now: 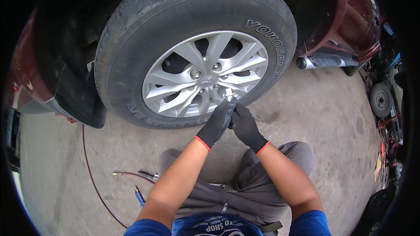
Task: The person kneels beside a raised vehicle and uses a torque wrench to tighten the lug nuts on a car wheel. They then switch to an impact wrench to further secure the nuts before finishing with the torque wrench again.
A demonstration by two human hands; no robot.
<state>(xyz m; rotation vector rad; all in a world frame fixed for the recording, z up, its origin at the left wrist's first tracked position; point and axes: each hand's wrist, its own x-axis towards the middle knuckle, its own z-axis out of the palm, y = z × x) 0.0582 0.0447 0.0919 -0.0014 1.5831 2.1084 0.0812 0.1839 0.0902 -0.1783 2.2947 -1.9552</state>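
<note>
Both my hands, in black gloves with red cuffs, are together in front of the wheel's lower right part. My left hand point(218, 121) is closed around a shiny silver socket-like piece point(229, 94), whose end sticks up past the fingers. Against it, my right hand point(247, 126) is closed too; what its fingers grip is hidden. Just beyond is a silver alloy wheel rim point(189, 53) inside a large black tire point(124, 67). Several lug fasteners surround the center cap point(209, 80), including a chrome one point(195, 74) at the upper left.
A dark red vehicle body point(339, 30) with a side step point(328, 61) surrounds the tire. On the concrete floor lie a dark red hose point(87, 157), a brass hose fitting point(116, 173), a blue-handled tool point(139, 196) and a silver tool point(218, 185). Another wheel point(381, 99) stands far right among clutter.
</note>
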